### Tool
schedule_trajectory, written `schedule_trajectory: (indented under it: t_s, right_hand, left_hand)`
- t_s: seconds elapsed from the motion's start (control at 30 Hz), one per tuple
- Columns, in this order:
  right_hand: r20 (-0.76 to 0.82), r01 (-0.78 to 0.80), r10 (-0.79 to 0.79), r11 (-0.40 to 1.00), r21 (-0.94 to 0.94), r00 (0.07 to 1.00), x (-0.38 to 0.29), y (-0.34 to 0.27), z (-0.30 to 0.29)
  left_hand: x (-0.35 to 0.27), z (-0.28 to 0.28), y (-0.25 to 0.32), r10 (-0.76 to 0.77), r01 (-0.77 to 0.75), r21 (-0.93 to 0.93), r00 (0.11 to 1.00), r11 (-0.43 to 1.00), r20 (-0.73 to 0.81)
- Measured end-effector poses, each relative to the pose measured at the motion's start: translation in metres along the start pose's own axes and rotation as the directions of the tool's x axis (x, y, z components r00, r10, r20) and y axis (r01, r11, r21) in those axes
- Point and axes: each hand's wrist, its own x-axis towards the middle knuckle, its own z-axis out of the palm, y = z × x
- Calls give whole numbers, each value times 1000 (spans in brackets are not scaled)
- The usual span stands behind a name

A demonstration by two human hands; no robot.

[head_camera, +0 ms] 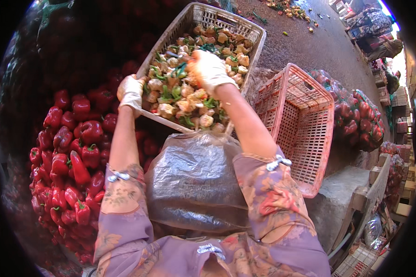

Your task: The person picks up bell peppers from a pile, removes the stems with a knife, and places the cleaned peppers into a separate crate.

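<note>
A pale plastic crate [254, 31] in front of me holds a heap of pepper cores [166, 109] with green stems. My left hand [131, 90], in a whitish glove, is at the crate's left rim, its fingers curled over the edge. Above the heap is my right hand [208, 71], also gloved and stained orange; it is blurred, and a thin object like a blade shows at its fingers, too unclear to name. Dark green strands [180, 70] lie on the cores beside it. Red bell peppers [90, 131] are piled at the left.
An empty pink plastic crate [303, 138] stands tilted on the right, with net sacks of red peppers [358, 117] behind it. Brown plastic sheeting [197, 180] covers my lap. A wooden pallet [364, 197] is at lower right. Pepper scraps [291, 12] litter the ground; people [384, 48] are far right.
</note>
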Motion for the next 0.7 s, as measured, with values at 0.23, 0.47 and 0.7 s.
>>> schedule_trajectory:
  t_s: [0.23, 0.47, 0.7]
  right_hand:
    - [-30, -96, 318, 374, 923, 948, -119, 48, -66]
    - [-703, -28, 265, 944, 330, 660, -187, 121, -70]
    - [-854, -234, 221, 965, 121, 470, -181, 124, -43]
  left_hand:
    - [-148, 3, 13, -26, 23, 35, 994, 999, 104]
    - [-191, -81, 102, 405, -470, 241, 873, 849, 272]
    - [-209, 54, 165, 933, -956, 91, 291, 278, 213]
